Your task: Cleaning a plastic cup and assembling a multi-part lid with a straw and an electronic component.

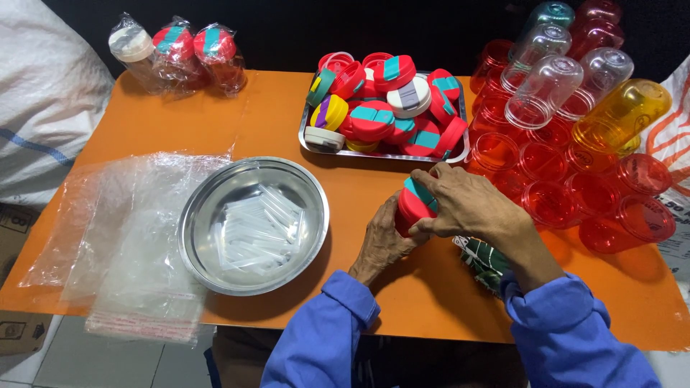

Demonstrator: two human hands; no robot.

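One red cup in your hands, many cups not yet done.
Your right hand (467, 205) fingers press on the red-and-teal lid (417, 197); your left hand (381, 241) wraps the cup (408, 215), centre near. Three bagged cups (176, 50) stand far left; loose cups (568, 179) wait right, lids (384, 108) fill the tray (309, 144).

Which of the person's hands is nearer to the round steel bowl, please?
The left. The left hand cups the red lidded cup just right of the steel bowl; the right hand grips the cup's lid from its far side, farther from the bowl.
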